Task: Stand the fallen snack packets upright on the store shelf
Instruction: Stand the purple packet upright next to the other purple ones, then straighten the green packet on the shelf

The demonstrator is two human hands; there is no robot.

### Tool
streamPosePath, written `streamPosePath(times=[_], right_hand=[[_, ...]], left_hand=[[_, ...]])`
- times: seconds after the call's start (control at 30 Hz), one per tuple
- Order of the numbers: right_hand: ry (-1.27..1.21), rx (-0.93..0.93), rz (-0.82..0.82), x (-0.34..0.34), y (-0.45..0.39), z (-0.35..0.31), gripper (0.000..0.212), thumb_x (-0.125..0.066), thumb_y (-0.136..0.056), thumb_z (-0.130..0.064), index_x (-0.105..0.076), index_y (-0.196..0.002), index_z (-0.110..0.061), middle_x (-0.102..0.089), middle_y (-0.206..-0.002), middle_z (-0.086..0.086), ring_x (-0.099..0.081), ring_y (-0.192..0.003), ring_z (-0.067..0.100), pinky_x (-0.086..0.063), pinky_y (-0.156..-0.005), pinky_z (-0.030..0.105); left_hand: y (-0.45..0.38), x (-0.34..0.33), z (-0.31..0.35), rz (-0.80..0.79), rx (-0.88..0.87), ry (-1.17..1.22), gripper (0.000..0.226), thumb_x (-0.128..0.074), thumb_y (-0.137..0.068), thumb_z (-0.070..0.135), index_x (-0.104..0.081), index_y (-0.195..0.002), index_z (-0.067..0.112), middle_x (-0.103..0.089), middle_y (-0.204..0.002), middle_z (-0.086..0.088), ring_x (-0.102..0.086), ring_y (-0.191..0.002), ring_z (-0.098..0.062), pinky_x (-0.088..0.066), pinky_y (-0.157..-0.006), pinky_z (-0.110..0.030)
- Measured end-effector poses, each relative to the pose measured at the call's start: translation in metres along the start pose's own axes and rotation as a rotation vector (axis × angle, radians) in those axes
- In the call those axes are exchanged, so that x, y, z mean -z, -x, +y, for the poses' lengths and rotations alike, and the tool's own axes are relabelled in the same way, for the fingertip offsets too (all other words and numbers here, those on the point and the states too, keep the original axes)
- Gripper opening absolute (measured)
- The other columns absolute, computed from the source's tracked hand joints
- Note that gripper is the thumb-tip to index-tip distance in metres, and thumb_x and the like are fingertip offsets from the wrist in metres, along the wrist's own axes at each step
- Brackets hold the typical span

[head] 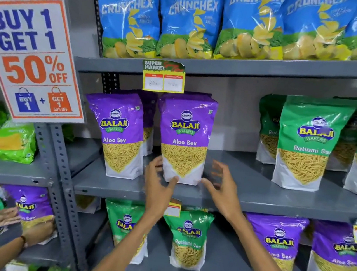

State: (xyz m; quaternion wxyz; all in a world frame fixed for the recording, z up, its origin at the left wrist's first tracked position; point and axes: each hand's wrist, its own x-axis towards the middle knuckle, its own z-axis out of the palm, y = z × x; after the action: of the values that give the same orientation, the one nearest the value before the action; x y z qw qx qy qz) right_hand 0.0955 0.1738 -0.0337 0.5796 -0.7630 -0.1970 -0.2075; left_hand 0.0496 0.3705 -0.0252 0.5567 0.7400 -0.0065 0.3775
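A purple Aloo Sev packet [185,136] stands upright on the grey middle shelf [256,192]. My left hand [158,183] is at its lower left corner and my right hand [220,187] at its lower right, both with fingers spread. The left thumb touches the packet's base; the right hand is slightly apart from it. A second purple Aloo Sev packet [122,136] stands upright to the left, with another partly hidden behind it. Green Ratlami Sev packets [307,142] stand upright on the right.
Blue Crunchex bags [189,17] fill the top shelf. Green and purple packets [190,240] stand on the lower shelf. A "Buy 1 Get 1" sign [30,54] hangs at left. Another person's hands [0,222] press on packets at lower left.
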Motion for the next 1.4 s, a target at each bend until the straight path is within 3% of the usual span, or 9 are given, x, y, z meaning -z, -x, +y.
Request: streamPosePath(times=[0.07, 0.17, 0.27, 0.4, 0.53, 0.63, 0.73, 0.93, 1.4], right_hand=[[0.015, 0.063, 0.106, 0.026, 0.026, 0.005, 0.027, -0.07, -0.091, -0.026, -0.062, -0.114, -0.037, -0.071, -0.115, -0.018, -0.071, -0.1, 0.004, -0.056, -0.081, 0.017], [0.097, 0.055, 0.243, 0.078, 0.047, 0.012, 0.01, -0.064, -0.094, -0.026, -0.066, -0.097, -0.035, -0.073, -0.098, -0.019, -0.071, -0.086, 0.001, -0.054, -0.076, 0.015], [0.189, 0.065, 0.357, 0.138, 0.045, 0.021, 0.014, -0.067, -0.094, -0.02, -0.065, -0.101, -0.031, -0.071, -0.099, -0.012, -0.069, -0.091, 0.01, -0.055, -0.085, 0.03], [0.288, 0.034, 0.47, 0.217, 0.022, 0.036, 0.044, -0.078, -0.084, -0.007, -0.059, -0.123, -0.009, -0.063, -0.122, 0.012, -0.06, -0.112, 0.032, -0.05, -0.098, 0.048], [0.236, -0.199, 0.27, 0.277, -0.015, 0.056, 0.089, -0.087, -0.076, -0.009, -0.037, -0.148, 0.005, -0.044, -0.15, 0.024, -0.044, -0.14, 0.036, -0.032, -0.114, 0.03], [0.224, -0.311, 0.006, 0.301, -0.04, 0.076, 0.107, -0.087, -0.078, -0.014, -0.018, -0.158, 0.001, -0.035, -0.16, 0.016, -0.039, -0.146, 0.025, -0.03, -0.107, 0.018], [0.199, -0.284, -0.105, 0.312, -0.055, 0.094, 0.086, -0.088, -0.077, -0.013, -0.035, -0.145, -0.003, -0.051, -0.149, 0.014, -0.049, -0.124, 0.013, -0.033, -0.084, 0.009], [0.181, -0.235, -0.16, 0.316, -0.064, 0.106, 0.081, -0.087, -0.078, -0.031, -0.041, -0.143, -0.014, -0.055, -0.128, -0.006, -0.051, -0.118, 0.009, -0.034, -0.079, 0.01], [0.187, -0.171, -0.216, 0.319, -0.055, 0.115, 0.073, -0.085, -0.079, -0.035, -0.041, -0.136, -0.024, -0.057, -0.134, -0.008, -0.058, -0.13, 0.018, -0.043, -0.099, 0.026]], left_hand=[[0.026, -0.015, 0.012, 0.065, -0.106, -0.003, 0.047, -0.08, -0.082, 0.009, -0.059, -0.12, 0.025, -0.064, -0.114, 0.007, -0.063, -0.098, -0.022, -0.054, -0.089, -0.037], [0.047, -0.06, 0.04, -0.033, -0.099, 0.121, 0.03, -0.075, -0.085, 0.004, -0.065, -0.104, 0.025, -0.068, -0.089, 0.007, -0.065, -0.079, -0.022, -0.051, -0.076, -0.023], [0.056, -0.12, 0.07, -0.225, -0.044, 0.217, 0.035, -0.074, -0.086, -0.001, -0.063, -0.102, 0.028, -0.067, -0.084, 0.008, -0.063, -0.073, -0.017, -0.048, -0.069, -0.018], [0.057, -0.208, 0.093, -0.431, 0.07, 0.26, 0.058, -0.075, -0.08, -0.013, -0.056, -0.127, 0.016, -0.064, -0.114, -0.003, -0.06, -0.096, -0.017, -0.051, -0.074, -0.017], [0.054, -0.282, 0.108, -0.5, 0.229, 0.2, 0.098, -0.076, -0.074, -0.02, -0.027, -0.156, 0.003, -0.043, -0.152, -0.019, -0.046, -0.137, -0.029, -0.044, -0.113, -0.038], [0.047, -0.314, 0.109, -0.509, 0.285, 0.198, 0.09, -0.073, -0.074, -0.021, -0.033, -0.151, 0.004, -0.05, -0.15, -0.018, -0.052, -0.127, -0.022, -0.049, -0.108, -0.039], [0.04, -0.327, 0.103, -0.496, 0.357, 0.149, 0.068, -0.075, -0.076, -0.018, -0.049, -0.135, 0.004, -0.061, -0.141, -0.022, -0.061, -0.13, -0.033, -0.051, -0.104, -0.04], [0.038, -0.332, 0.091, -0.539, 0.351, 0.152, 0.062, -0.072, -0.082, -0.018, -0.049, -0.137, -0.003, -0.062, -0.142, -0.024, -0.061, -0.131, -0.036, -0.047, -0.115, -0.051], [0.048, -0.319, 0.09, -0.579, 0.326, 0.113, 0.062, -0.069, -0.088, -0.013, -0.043, -0.144, -0.003, -0.058, -0.148, -0.021, -0.056, -0.138, -0.036, -0.042, -0.119, -0.053]])
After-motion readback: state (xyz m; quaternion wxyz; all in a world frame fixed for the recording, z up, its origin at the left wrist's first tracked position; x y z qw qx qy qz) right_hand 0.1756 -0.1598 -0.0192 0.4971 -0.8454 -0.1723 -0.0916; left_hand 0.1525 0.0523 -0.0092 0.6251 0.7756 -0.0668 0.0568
